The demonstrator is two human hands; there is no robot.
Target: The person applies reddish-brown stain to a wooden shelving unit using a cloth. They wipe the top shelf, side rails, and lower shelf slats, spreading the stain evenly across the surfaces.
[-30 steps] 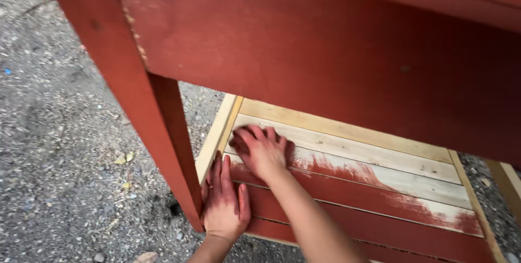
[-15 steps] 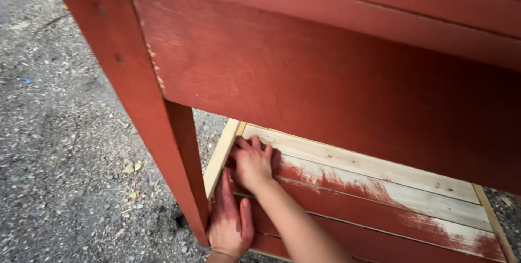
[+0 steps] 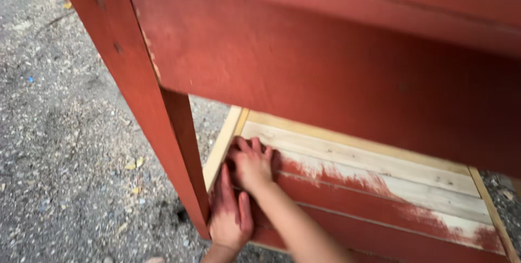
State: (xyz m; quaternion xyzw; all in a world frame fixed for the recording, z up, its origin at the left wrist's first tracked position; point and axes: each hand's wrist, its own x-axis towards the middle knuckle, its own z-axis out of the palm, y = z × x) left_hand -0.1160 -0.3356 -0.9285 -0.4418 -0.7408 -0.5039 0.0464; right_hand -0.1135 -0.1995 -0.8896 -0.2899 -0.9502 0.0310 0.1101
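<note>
- Since a second ago, the right hand (image 3: 252, 165) slid toward the shelf (image 3: 380, 187) corner; the left hand (image 3: 230, 217) stayed beside the leg (image 3: 163, 132).
- Both grips released, palms flat on the slats.
- Best press evenly, fingers clear of the wet-looking red paint (image 3: 347, 198).

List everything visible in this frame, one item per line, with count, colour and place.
Wooden furniture piece: one, painted red, fills top and right.
Front leg: one, red, runs from top left down to the ground.
Lower slatted shelf: one, near slats red, far slats bare pale wood, bottom right.
Gravel ground: grey with scattered yellow leaves, left side.
Left hand: red-stained, flat on the shelf's near edge beside the leg.
Right hand: red-stained, palm down on the slats at the paint's edge.
</note>
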